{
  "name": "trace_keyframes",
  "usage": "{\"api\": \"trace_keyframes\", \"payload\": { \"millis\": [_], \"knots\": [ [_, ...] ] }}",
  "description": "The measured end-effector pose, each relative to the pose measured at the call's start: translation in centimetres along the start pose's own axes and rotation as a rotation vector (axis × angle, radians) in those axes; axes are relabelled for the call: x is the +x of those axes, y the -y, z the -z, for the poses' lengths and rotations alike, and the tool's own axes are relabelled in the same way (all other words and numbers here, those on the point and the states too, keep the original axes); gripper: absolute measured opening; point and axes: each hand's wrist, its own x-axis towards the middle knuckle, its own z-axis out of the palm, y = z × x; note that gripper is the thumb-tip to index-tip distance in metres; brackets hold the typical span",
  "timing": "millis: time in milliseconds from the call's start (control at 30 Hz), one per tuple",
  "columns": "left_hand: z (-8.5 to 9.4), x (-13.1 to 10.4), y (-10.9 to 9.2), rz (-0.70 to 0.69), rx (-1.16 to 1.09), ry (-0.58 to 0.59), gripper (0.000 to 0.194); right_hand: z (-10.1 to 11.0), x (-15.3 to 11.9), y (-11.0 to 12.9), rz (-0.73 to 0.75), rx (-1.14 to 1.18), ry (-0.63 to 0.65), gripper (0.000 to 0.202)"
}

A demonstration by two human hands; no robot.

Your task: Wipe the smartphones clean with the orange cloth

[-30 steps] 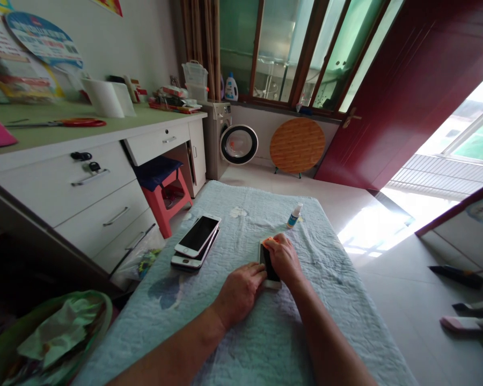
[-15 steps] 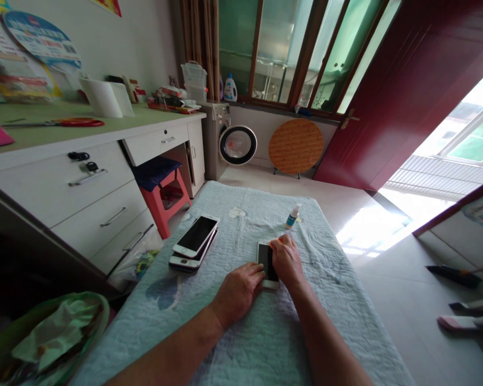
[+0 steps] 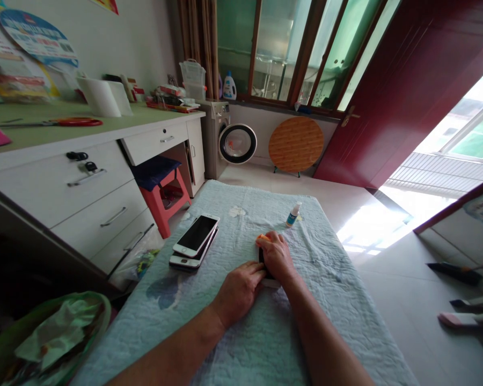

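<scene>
A white phone (image 3: 271, 283) lies flat on the cloth-covered table, its screen mostly hidden under my hands. My left hand (image 3: 239, 287) grips its left edge with closed fingers. Across the upper part of the phone, my right hand (image 3: 278, 257) presses a small orange cloth (image 3: 261, 239), fingers closed on it. Beyond that hand stands a small spray bottle (image 3: 293, 215) with a white cap and blue label. Left of my hands, white phones (image 3: 196, 236) lie in a loose, skewed stack, black screen up on top.
A light blue quilted cloth (image 3: 233, 236) covers the table. At the lower left is a green bin (image 3: 100, 316) with crumpled tissue. A red stool (image 3: 167, 201) stands by the white desk (image 3: 96, 166). Behind are a washing machine (image 3: 213, 139) with its door open and a round wooden tabletop (image 3: 295, 143).
My right hand has slid a little left and up over the phone with the orange cloth, covering more of the screen. My left hand stays at the phone's edge.
</scene>
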Motion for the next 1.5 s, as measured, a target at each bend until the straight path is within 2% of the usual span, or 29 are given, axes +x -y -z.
{"api": "trace_keyframes", "payload": {
  "millis": [167, 333, 467, 600, 833, 1067, 1233, 1500],
  "knots": [
    [-0.5, -0.2, 0.3, 0.012, 0.072, -0.016, 0.022, 0.4, -0.5, -1.8, -0.042, 0.033, -0.074, 0.031],
    [-0.5, -0.2, 0.3, 0.002, 0.111, -0.011, 0.026, 0.9, -1.1, -3.7, -0.113, 0.048, -0.115, 0.028],
    [-0.4, -0.2, 0.3, -0.008, 0.111, -0.004, 0.026, 0.9, -1.1, -4.3, -0.180, 0.079, -0.166, 0.026],
    [-0.3, -0.2, 0.4, -0.009, 0.092, 0.000, 0.025, 0.3, -0.3, -4.0, -0.187, 0.191, -0.204, 0.026],
    [-0.2, -0.2, 0.4, 0.000, 0.061, 0.002, 0.026, -0.1, 0.3, -3.4, -0.216, 0.097, -0.050, 0.028],
    [0.1, 0.0, 0.1, 0.009, 0.068, 0.005, 0.024, 0.4, 0.9, -3.3, -0.249, 0.034, 0.026, 0.029],
    [0.3, 0.2, 0.1, -0.003, 0.066, 0.014, 0.018, 0.7, 2.1, -2.2, -0.194, -0.014, 0.093, 0.030],
    [-0.1, 0.0, 0.4, 0.035, 0.070, 0.010, 0.025, 0.4, 3.8, 0.8, -0.076, -0.063, 0.188, 0.028]
  ]
}}
